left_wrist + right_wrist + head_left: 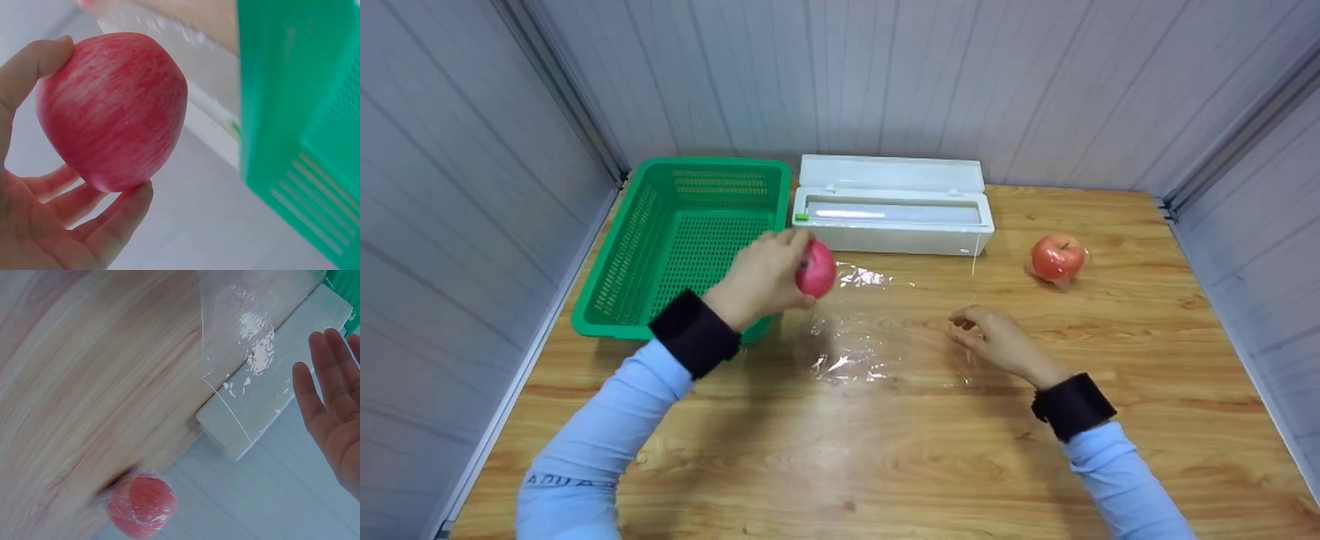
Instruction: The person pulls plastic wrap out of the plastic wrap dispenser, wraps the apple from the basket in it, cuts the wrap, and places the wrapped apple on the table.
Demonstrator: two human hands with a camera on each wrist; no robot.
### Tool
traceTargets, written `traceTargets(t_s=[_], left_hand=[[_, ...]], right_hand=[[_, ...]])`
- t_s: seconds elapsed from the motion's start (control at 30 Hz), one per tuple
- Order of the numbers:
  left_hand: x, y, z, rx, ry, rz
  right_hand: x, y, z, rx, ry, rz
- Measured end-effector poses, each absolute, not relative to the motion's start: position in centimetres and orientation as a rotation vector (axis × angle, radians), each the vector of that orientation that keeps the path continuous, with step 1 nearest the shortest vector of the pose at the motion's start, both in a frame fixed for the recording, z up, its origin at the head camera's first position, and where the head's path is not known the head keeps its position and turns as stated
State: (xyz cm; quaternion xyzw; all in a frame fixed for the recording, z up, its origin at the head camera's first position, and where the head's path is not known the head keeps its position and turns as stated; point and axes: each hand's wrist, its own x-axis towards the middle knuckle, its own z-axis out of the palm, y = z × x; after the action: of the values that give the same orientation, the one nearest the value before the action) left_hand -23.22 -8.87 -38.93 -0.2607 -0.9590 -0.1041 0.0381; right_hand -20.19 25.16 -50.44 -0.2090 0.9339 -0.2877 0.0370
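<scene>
My left hand [765, 274] grips a red apple [817, 270] in the air just right of the green basket. In the left wrist view, thumb and fingers span opposite sides of this bare apple [115, 112]. A thin sheet of clear plastic wrap [847, 364] lies over the wooden table, running forward from a white wrap dispenser [892, 238] whose lid stands raised. Near the sheet's right side hovers my right hand [996, 341], holding nothing, its fingers loosely bent. The right wrist view shows the wrap [259, 354] with one straight free edge.
Another apple [1057, 257], covered in plastic wrap, sits at the right of the table. The green basket [585, 322] with slotted sides stands at the left, close beside the dispenser. Grey panel walls [847, 82] border the table [930, 465] at the back and both sides.
</scene>
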Motion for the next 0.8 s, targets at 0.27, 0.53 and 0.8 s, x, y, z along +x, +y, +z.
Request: traceTargets(t_s=[0.27,0.53,0.8], left_hand=[[-21.7,-4.2,-42.7,-0.972,-2.981,-0.185],[-21.3,-0.5,-47.2,-1.141,-2.908,-0.067],[-21.7,1.0,-49.4,-1.109,-2.968,-0.061]], right_hand=[[-19.7,24.7,-50.8,-0.680,2.867,-0.869],[-19.3,24.0,-51.1,-0.680,2.842,-0.840],[-18.9,23.4,-51.5,-0.669,2.801,-0.823]])
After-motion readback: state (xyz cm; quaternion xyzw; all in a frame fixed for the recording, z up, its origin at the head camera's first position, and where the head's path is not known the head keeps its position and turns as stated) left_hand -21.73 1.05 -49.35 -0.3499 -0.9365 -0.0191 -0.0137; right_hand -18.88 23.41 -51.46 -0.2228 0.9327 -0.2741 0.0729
